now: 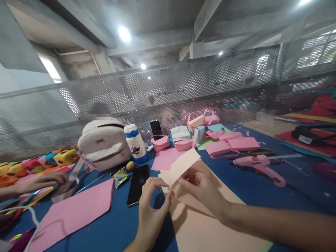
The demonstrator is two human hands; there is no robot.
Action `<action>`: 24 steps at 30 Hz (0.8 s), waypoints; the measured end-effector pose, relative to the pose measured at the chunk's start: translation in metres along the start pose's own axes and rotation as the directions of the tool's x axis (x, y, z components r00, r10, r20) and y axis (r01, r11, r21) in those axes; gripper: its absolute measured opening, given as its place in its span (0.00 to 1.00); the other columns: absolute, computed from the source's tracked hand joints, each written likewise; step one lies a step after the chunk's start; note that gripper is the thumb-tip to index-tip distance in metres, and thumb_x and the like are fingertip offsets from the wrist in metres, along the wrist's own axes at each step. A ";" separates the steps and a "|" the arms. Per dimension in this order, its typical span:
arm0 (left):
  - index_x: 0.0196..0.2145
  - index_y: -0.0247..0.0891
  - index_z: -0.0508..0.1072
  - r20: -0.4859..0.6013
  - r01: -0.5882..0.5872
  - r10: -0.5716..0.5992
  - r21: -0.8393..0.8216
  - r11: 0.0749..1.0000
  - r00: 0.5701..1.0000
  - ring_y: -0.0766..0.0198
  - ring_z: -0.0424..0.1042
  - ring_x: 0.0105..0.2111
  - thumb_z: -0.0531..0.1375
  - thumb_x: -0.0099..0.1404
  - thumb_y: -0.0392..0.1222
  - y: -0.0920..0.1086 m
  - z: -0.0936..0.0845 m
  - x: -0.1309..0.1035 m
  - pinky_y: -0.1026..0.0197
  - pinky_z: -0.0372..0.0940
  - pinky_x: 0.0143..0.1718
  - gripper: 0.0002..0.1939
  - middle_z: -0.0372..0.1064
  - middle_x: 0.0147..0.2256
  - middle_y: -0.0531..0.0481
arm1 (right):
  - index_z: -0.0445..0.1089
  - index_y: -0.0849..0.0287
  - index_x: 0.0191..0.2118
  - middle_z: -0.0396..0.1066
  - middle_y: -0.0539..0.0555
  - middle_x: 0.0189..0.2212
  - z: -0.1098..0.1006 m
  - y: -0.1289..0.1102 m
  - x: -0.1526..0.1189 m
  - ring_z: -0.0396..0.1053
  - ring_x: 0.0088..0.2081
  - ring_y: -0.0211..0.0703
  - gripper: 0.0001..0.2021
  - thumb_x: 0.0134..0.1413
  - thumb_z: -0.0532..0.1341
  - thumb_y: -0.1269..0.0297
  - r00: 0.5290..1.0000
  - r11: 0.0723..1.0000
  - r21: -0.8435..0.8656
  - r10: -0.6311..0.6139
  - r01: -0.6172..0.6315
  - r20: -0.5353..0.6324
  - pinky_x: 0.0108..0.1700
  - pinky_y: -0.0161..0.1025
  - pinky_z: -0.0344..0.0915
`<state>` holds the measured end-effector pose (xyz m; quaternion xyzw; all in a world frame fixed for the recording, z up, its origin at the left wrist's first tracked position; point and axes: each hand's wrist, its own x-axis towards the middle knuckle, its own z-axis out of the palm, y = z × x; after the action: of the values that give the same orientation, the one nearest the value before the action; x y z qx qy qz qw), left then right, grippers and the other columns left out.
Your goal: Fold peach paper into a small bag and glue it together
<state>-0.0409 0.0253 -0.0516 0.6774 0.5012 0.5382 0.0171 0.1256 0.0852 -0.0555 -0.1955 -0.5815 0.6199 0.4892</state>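
A small folded piece of peach paper (185, 162) is raised over a larger peach sheet (210, 231) on the blue table. My right hand (203, 190) grips the folded piece from the right, thumb on its near side, the other fingers partly hidden behind it. At the lower left corner of that piece, my left hand (153, 206) has its thumb and index finger closed on the edge. The large sheet lies under both hands, with a green edge showing beneath it. A black phone (138, 183) rests just beyond my left hand.
Pink paper (76, 210) and another person's hand (51, 180) are at left. A white backpack (105, 147), a bottle (136, 145) and a snack packet (121, 177) stand behind. Pink paper bags (183, 143) and a pink glue gun (259, 166) lie right. Mesh panel (168, 91) behind.
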 end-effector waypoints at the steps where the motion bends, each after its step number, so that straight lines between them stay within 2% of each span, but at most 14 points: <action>1: 0.35 0.41 0.70 0.000 0.002 -0.002 0.001 1.000 1.000 0.61 0.68 0.34 0.61 0.65 0.38 0.000 0.000 0.000 0.61 0.62 0.35 0.01 0.67 0.33 0.52 | 0.69 0.59 0.35 0.73 0.51 0.32 0.000 0.001 0.000 0.71 0.36 0.43 0.12 0.55 0.67 0.55 1.000 1.000 0.003 -0.003 0.003 -0.002 0.41 0.39 0.64; 24: 0.34 0.41 0.67 0.036 0.021 -0.020 -0.038 0.999 0.999 0.60 0.67 0.35 0.57 0.64 0.33 -0.002 0.001 -0.002 0.59 0.63 0.37 0.05 0.65 0.33 0.52 | 0.69 0.57 0.33 0.70 0.48 0.31 -0.003 0.002 0.002 0.66 0.34 0.37 0.09 0.57 0.66 0.59 0.998 0.997 -0.042 -0.062 0.063 0.014 0.40 0.34 0.62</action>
<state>-0.0415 0.0253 -0.0545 0.6812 0.4972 0.5355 0.0447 0.1264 0.0882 -0.0570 -0.1836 -0.6032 0.5931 0.5006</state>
